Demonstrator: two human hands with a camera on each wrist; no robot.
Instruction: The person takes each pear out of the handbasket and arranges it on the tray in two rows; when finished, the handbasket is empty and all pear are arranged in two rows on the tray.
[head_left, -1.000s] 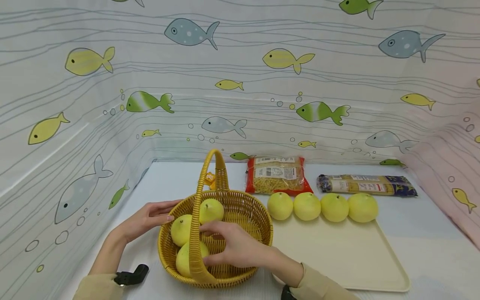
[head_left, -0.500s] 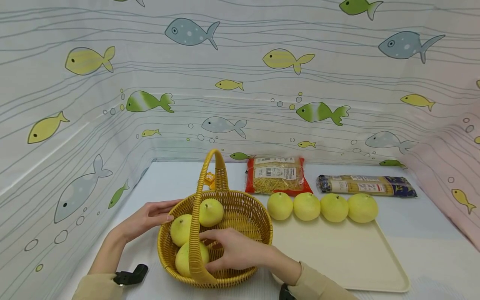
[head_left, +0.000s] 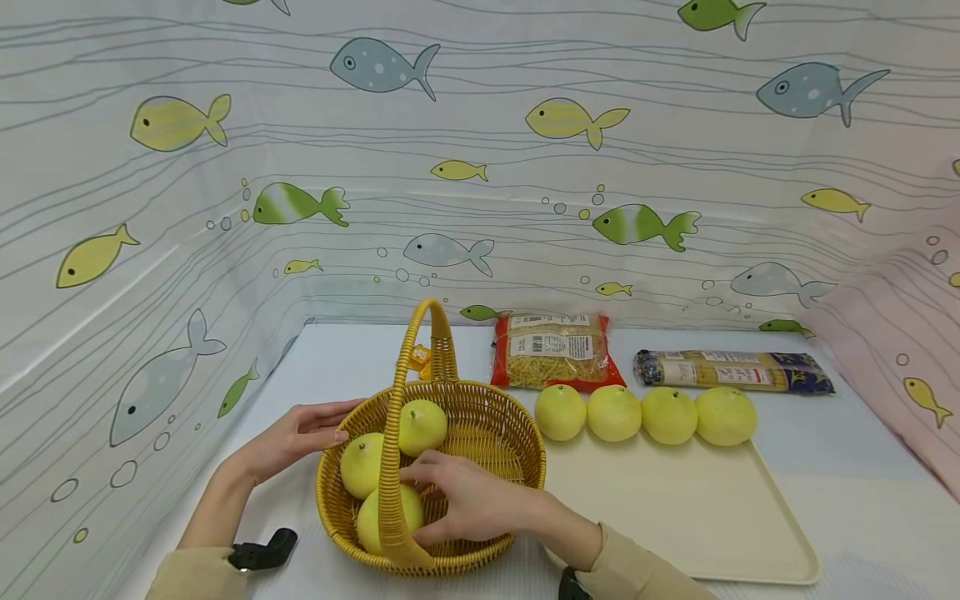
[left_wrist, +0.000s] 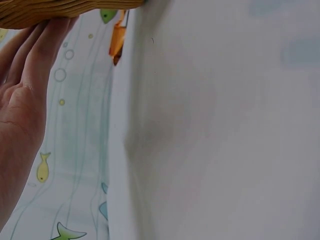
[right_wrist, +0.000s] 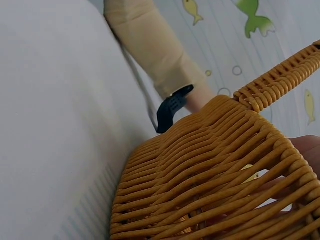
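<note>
A round yellow wicker basket [head_left: 528, 417] with a tall handle [head_left: 392, 425] stands at the centre in the head view. Inside lie three round pale-yellow fruits with small stem ends: a back one [head_left: 422, 427], a left one [head_left: 362, 467] and a front one [head_left: 390, 518], partly behind the handle. My right hand [head_left: 476, 500] reaches into the basket and holds the front fruit between thumb and fingers. Against the basket's left side rests my left hand [head_left: 288, 437], fingers fairly straight; the left wrist view shows these fingers [left_wrist: 42, 55] touching the wicker. Wicker mostly hides the right hand in its wrist view.
Right of the basket lies a cream tray [head_left: 675, 517], with a row of several similar fruits [head_left: 670, 415] along its far edge. Behind are a red-edged pasta bag [head_left: 558, 350], a long spaghetti pack [head_left: 735, 370] and a small orange wrapper [head_left: 420, 358].
The front fruit has shifted slightly to the right with my right hand's fingers on it. The left fruit has settled a little lower. My left hand has stayed in place.
</note>
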